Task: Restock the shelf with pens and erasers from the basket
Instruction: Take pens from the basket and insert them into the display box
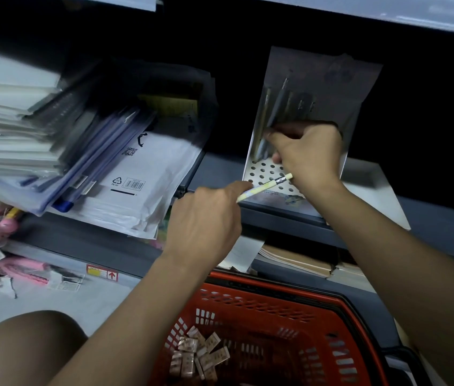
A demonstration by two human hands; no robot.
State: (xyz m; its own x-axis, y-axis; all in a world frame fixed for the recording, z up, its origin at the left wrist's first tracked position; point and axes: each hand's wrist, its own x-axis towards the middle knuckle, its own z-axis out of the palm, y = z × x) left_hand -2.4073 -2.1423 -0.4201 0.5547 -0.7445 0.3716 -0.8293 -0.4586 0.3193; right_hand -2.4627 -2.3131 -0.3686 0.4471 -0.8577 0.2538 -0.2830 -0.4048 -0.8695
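Dim grey shop shelving (290,218) fills the view. A slim pale patterned pen (263,188), light, rigid and smooth, best pinched mid-barrel, is held by the left hand (206,218) beside the perforated metal pen holder (265,174), where the right hand (308,151) grips standing pens (273,112); wrapped erasers (198,355) lie in the red plastic basket (290,302) below.

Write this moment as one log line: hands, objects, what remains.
left hand: holds pen | right hand: at pens in perforated holder, grip unclear | basket: erasers remain
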